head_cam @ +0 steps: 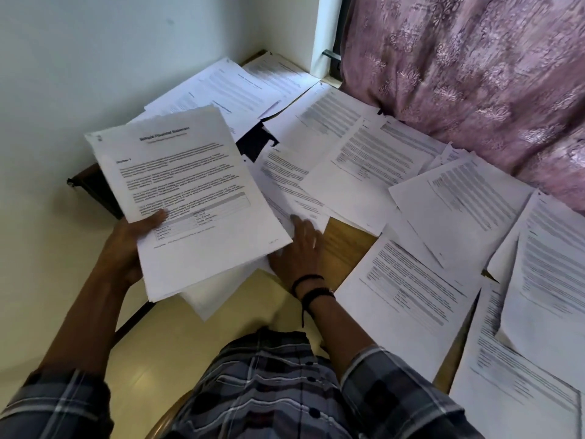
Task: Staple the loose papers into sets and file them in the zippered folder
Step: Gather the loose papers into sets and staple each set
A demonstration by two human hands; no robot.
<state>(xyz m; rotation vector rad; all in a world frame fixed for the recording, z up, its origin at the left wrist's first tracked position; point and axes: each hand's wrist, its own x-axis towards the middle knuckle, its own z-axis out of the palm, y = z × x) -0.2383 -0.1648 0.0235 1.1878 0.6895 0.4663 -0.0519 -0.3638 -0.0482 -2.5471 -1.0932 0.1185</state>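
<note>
While gripped, stack (pixel 190 185) lengthwise away, leftward

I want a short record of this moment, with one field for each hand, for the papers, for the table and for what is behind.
left hand: grips a stack of papers at its lower left edge, thumb on the top page
right hand: fingers straight, at the edge of the loose sheets; holds nothing
loose sheets: many, overlapping, spread over the table
table: wooden, mostly covered
dark object: partly under sheets, cannot be identified
behind: pink patterned curtain
</note>
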